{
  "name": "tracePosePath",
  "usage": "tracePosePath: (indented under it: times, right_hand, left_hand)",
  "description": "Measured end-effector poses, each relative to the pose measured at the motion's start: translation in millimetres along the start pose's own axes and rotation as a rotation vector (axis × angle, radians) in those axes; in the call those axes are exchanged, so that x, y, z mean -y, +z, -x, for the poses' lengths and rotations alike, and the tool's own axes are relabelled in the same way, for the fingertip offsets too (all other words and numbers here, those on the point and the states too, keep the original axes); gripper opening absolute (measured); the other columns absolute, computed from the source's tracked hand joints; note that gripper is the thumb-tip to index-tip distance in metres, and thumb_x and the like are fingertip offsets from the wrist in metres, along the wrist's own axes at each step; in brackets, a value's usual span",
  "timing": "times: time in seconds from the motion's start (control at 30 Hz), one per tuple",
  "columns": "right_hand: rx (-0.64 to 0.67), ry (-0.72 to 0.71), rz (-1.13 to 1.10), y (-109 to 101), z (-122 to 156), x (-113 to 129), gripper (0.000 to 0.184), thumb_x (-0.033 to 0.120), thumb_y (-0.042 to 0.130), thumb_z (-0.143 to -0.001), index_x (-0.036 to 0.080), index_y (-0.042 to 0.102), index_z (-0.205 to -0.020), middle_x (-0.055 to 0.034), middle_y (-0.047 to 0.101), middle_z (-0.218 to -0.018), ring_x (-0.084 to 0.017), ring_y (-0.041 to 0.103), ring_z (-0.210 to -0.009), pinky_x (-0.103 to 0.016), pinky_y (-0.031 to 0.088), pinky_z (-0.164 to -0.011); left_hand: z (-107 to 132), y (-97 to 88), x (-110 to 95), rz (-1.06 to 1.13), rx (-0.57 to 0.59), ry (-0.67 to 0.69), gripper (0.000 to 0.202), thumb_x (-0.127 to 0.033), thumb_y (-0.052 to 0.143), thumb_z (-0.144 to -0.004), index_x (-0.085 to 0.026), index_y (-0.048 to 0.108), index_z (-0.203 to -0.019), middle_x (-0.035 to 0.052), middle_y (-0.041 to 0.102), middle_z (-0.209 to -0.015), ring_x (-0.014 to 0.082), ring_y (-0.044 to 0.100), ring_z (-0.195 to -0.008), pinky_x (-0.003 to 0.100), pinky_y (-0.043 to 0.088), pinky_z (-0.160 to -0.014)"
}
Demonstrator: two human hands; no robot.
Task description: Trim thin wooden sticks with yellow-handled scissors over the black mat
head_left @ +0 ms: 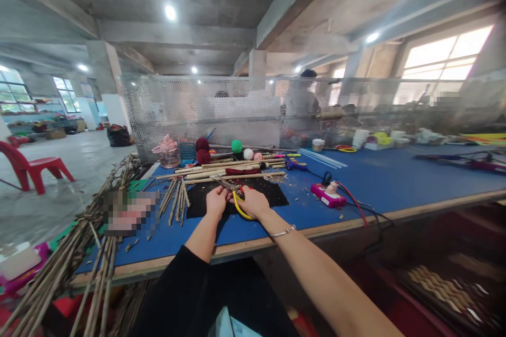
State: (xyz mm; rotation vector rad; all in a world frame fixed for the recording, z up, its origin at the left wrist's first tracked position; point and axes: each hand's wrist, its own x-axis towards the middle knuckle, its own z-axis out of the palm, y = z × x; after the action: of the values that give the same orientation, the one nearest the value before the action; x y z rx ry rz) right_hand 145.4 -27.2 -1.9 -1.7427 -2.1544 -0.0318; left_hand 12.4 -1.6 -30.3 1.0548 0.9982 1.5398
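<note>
My right hand (255,203) is closed around pruning shears with a looped yellow handle (240,208); some red shows beside the grip. The metal end points up and left, above my left hand (217,201). That hand is closed in a pinch close to the shears, and what its fingers hold is too small to make out. Both hands are over a black cloth (276,195) on the blue table. Left of it lie several short cut sticks (177,200). Behind it, longer pale sticks (221,171) lie across the table.
Long twigs (93,221) lean over the left edge. Dark red yarn balls (202,145), a green ball (236,146) and a pink-lidded jar (168,152) stand at the back. A blue glue gun (295,164) and a magenta power strip (328,196) with cables lie right. A mesh screen (205,110) stands behind.
</note>
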Motion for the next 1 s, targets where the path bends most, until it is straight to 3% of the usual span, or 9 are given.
tracePosePath:
  times: [0.53,0.8,1.0]
  right_hand:
    - [-0.010,0.064,0.011,1.7,4.1,1.3,0.055,0.067,0.037,-0.072,0.019,0.053,-0.092,-0.0098,0.063,-0.085,-0.022,0.060,-0.077,-0.028,0.040,-0.063]
    - [-0.077,0.129,-0.008,3.9,1.4,-3.5,0.049,0.065,0.044,-0.069,0.020,0.055,-0.085,-0.0079,0.063,-0.083,-0.021,0.060,-0.078,-0.027,0.039,-0.064]
    - [-0.224,0.123,0.079,6.1,-2.1,-5.0,0.037,0.048,0.051,-0.074,0.017,0.050,-0.095,-0.0072,0.060,-0.087,-0.018,0.058,-0.078,-0.026,0.038,-0.065]
  left_hand:
    - [5.7,1.3,-6.8,-0.048,0.011,-0.014,0.011,-0.020,0.058,-0.064,-0.011,0.062,-0.070,-0.0011,0.055,-0.054,0.0056,0.045,-0.044,0.018,0.038,-0.046]
    - [2.7,2.1,-7.2,0.032,-0.120,-0.108,0.014,-0.015,0.063,-0.062,-0.009,0.060,-0.074,0.0012,0.057,-0.056,0.0060,0.051,-0.046,0.019,0.043,-0.050]
    - [7.4,3.9,-11.8,-0.020,-0.168,-0.079,0.018,-0.021,0.061,-0.066,-0.009,0.057,-0.078,0.0014,0.057,-0.054,0.0073,0.052,-0.046,0.019,0.043,-0.047]
